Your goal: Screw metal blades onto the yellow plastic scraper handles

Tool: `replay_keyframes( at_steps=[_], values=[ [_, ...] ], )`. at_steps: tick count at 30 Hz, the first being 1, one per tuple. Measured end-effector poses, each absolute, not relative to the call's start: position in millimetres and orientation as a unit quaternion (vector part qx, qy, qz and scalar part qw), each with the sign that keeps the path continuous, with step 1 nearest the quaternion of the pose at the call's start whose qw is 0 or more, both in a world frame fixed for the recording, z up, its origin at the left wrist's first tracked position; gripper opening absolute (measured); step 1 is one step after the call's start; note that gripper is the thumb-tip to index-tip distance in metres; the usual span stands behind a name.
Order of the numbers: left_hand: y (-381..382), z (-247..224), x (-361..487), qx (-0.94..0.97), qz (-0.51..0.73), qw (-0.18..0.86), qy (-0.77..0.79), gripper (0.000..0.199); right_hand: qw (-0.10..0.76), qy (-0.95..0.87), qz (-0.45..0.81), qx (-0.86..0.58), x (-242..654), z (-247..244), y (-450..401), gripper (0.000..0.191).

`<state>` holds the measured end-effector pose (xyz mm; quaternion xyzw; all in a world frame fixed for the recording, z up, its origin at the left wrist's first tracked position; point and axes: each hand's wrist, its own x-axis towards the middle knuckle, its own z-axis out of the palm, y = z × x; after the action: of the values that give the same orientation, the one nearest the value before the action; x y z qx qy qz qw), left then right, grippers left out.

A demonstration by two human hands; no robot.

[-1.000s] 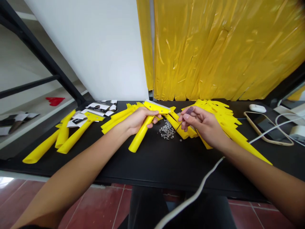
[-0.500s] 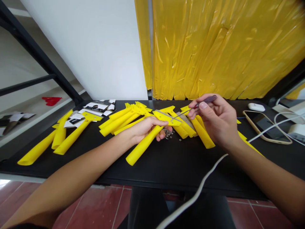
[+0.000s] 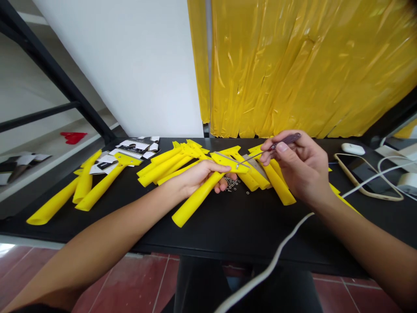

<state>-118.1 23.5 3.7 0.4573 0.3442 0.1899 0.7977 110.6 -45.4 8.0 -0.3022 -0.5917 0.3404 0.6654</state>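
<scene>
Two bare hands work over a black table (image 3: pixel 228 237). The left hand (image 3: pixel 198 177) has its fingers curled firmly around a yellow plastic scraper (image 3: pixel 192 203), held at twelve o'clock with its handle slanting toward seven o'clock. The right hand (image 3: pixel 301 167) pinches a purple-handled screwdriver (image 3: pixel 289 139) between thumb and fingers, and its thin shaft reaches across to the scraper's head, the tip apparently resting near the metal blade. Small screws and washers (image 3: pixel 233 184) lie scattered just below the left fingers. More yellow scrapers (image 3: pixel 166 164) are spread from ten to one o'clock, with printed cards (image 3: pixel 135 148) at eleven o'clock.
</scene>
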Motion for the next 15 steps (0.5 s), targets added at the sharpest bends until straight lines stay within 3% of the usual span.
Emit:
replay_keyframes(
  at_steps=[15],
  values=[
    [26.2,-0.5,-119.5,0.458,0.191,0.803,0.332,0.017,0.657,-0.595,0.339,-0.315,109.7,5.4,-46.1,0.011]
  ],
)
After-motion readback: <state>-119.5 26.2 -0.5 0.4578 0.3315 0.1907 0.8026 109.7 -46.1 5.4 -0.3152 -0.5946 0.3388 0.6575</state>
